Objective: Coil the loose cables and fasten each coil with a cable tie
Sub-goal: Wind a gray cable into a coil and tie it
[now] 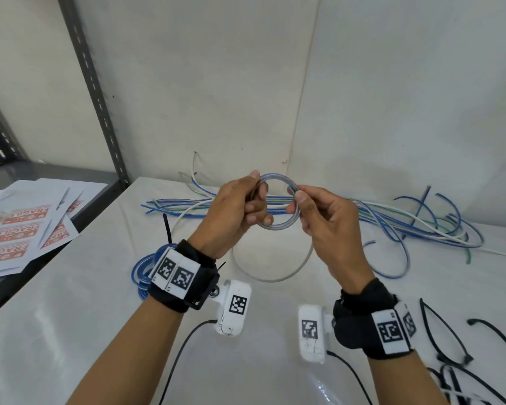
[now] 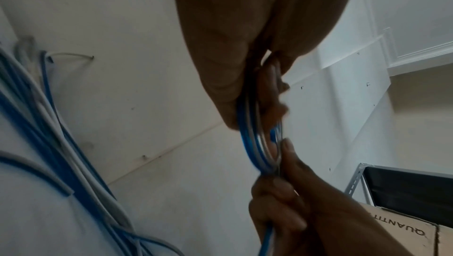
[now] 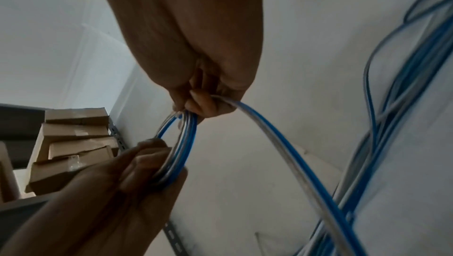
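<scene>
1. Head view: small coil (image 1: 278, 204) of clear-sheathed cable with a blue stripe, several round turns, held upright above the white table (image 1: 70, 331), centre of frame.
2. Left hand (image 1: 234, 217) grips the coil at its 9 o'clock edge, fingers curled through the ring, thumb on top.
3. Right hand (image 1: 324, 226) pinches the coil at 3 o'clock between thumb and forefinger.
4. Loose cables (image 1: 406, 226), blue, white and green, thin and glossy, lie spread on the table at 12 to 3 o'clock behind the hands.
5. Finished blue coil (image 1: 142, 270) bound by a black cable tie (image 1: 167, 229) lies on the table, partly hidden beneath the left wrist.
6. Spare black cable ties (image 1: 450, 346), thin and looped, lie at 4 o'clock.
7. Printed red-and-white labels (image 1: 21, 229) lie on a grey metal shelf at 9 o'clock.
8. Right wrist view only: a free tail (image 3: 282, 153) of the cable leaves the right hand and arcs down toward the heap; brown cardboard boxes (image 3: 73, 143) are stacked at 9 o'clock.
9. Left wrist view only: coil turns seen edge-on; a box printed "QUANTI" (image 2: 404, 229) sits at 4 o'clock.
</scene>
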`<state>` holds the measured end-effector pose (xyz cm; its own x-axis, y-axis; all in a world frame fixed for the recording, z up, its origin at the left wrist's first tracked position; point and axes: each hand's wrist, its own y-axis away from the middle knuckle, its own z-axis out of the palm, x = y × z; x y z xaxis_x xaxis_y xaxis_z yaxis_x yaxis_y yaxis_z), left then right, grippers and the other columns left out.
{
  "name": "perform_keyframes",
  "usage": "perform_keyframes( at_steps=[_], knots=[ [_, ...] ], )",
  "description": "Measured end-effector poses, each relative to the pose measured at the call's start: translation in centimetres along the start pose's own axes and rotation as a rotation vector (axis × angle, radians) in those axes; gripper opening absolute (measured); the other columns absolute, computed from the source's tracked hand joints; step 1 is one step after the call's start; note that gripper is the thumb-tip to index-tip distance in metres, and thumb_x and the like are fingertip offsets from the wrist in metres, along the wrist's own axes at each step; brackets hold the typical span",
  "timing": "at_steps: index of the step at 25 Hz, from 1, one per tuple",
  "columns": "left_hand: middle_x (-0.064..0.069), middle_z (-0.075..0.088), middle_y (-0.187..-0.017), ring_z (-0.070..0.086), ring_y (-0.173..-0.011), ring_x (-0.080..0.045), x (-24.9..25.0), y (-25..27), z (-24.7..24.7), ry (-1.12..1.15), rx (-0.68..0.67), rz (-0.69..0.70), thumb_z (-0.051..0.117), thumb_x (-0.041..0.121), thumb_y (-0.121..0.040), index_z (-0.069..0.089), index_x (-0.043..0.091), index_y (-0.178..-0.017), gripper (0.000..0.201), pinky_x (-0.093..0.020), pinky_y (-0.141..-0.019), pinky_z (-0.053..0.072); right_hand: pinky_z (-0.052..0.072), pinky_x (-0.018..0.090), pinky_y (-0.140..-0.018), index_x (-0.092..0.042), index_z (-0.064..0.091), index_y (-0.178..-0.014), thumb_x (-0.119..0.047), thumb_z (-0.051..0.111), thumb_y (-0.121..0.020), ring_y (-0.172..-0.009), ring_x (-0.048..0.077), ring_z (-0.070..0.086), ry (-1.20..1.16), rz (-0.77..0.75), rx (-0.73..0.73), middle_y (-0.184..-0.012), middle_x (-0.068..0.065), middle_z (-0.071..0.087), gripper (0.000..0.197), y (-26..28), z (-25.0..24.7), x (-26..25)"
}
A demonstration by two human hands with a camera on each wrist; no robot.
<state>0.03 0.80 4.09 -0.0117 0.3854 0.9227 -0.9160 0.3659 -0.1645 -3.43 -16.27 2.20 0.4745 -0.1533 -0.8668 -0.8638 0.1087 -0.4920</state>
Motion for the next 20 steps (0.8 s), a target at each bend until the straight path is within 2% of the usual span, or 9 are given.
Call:
perform_keyframes(
  at_steps=[2,4,5,7,9,12,15,17,20],
  knots=[
    [-0.001,0.03,-0.05,0.031,-0.042,-0.016,0.0,0.0,-0.1,-0.133,-0.067,-0.129,0.031,0.03,-0.11,0.054,0.006,-0.073,0.049,-0.038,-0.066,0.057,0.039,0.016,-0.06,-0.008,0.075,-0.105,-0.014,0.061,-0.101,-0.06,0.002,0.054,0.145,-0.042,-0.096,-0.074,-0.006,0.069,0.016,-0.1,-1.1,-0.1],
    [0.001,0.033,-0.051,0.034,-0.044,-0.016,-0.2,0.3,-0.2,-0.369,-0.126,-0.159,0.036,0.033,-0.109,0.055,0.006,-0.072,0.05,-0.047,-0.078,0.06,0.041,0.025,-0.059,-0.016,0.077,-0.101,-0.018,0.062,-0.101,-0.066,0.004,0.057,0.309,-0.051,-0.221,-0.074,-0.008,0.069,0.015,-0.1,-1.7,-0.2],
    [0.004,0.033,-0.053,0.033,-0.045,-0.013,-0.4,0.6,-0.2,-0.463,-0.145,-0.142,0.039,0.034,-0.109,0.053,0.007,-0.072,0.048,-0.046,-0.08,0.059,0.04,0.029,-0.059,-0.019,0.077,-0.1,-0.02,0.062,-0.101,-0.067,0.005,0.057,0.375,-0.055,-0.259,-0.074,-0.009,0.069,0.015,-0.1,-1.8,-0.3],
    [0.006,0.032,-0.059,0.033,-0.051,-0.01,-0.6,0.9,-0.3,-0.559,-0.179,-0.091,0.042,0.033,-0.109,0.05,0.009,-0.072,0.045,-0.041,-0.075,0.055,0.039,0.028,-0.057,-0.021,0.078,-0.099,-0.021,0.064,-0.099,-0.065,0.005,0.055,0.414,-0.049,-0.28,-0.074,-0.009,0.07,0.014,-0.1,-1.8,-0.4],
    [0.002,0.029,-0.065,0.03,-0.056,-0.012,-0.6,0.7,-0.7,-0.551,-0.189,-0.041,0.043,0.035,-0.109,0.05,0.009,-0.074,0.044,-0.036,-0.067,0.048,0.043,0.03,-0.057,-0.022,0.077,-0.104,-0.021,0.065,-0.099,-0.063,0.004,0.055,0.359,-0.03,-0.26,-0.077,-0.007,0.072,0.013,-0.1,-2.0,-0.6],
    [0.007,0.023,-0.062,0.019,-0.057,-0.016,-0.2,0.5,-1.0,-0.366,-0.113,-0.01,0.041,0.035,-0.109,0.045,0.012,-0.075,0.041,-0.026,-0.057,0.037,0.049,0.026,-0.058,-0.026,0.074,-0.108,-0.017,0.065,-0.099,-0.061,0.009,0.056,0.223,-0.003,-0.185,-0.081,-0.003,0.074,0.015,-0.2,-2.2,-0.5],
    [0.007,0.018,-0.062,0.013,-0.058,-0.017,0.1,0.4,-0.4,-0.195,-0.042,0.026,0.036,0.034,-0.109,0.042,0.014,-0.073,0.041,-0.025,-0.054,0.033,0.049,0.028,-0.054,-0.019,0.077,-0.108,-0.017,0.064,-0.099,-0.059,0.013,0.052,0.149,-0.013,-0.117,-0.082,0.001,0.075,0.016,0.0,-1.5,-0.4],
    [0.006,0.018,-0.062,0.015,-0.057,-0.016,-0.1,0.4,-0.2,-0.162,-0.034,0.039,0.035,0.035,-0.109,0.042,0.014,-0.074,0.042,-0.026,-0.056,0.035,0.046,0.027,-0.052,-0.014,0.078,-0.102,-0.021,0.065,-0.098,-0.057,0.012,0.047,0.153,-0.028,-0.092,-0.077,0.003,0.072,0.015,0.1,-0.8,-0.5],
    [0.002,0.03,-0.06,0.032,-0.054,-0.015,-0.3,0.5,-0.3,-0.26,-0.072,0.069,0.04,0.038,-0.105,0.053,0.003,-0.086,0.042,-0.034,-0.067,0.053,0.041,0.022,-0.053,-0.013,0.078,-0.099,-0.021,0.066,-0.098,-0.055,0.008,0.045,0.174,-0.058,-0.076,-0.072,0.001,0.07,0.015,0.1,-1.0,-0.6]
  ],
)
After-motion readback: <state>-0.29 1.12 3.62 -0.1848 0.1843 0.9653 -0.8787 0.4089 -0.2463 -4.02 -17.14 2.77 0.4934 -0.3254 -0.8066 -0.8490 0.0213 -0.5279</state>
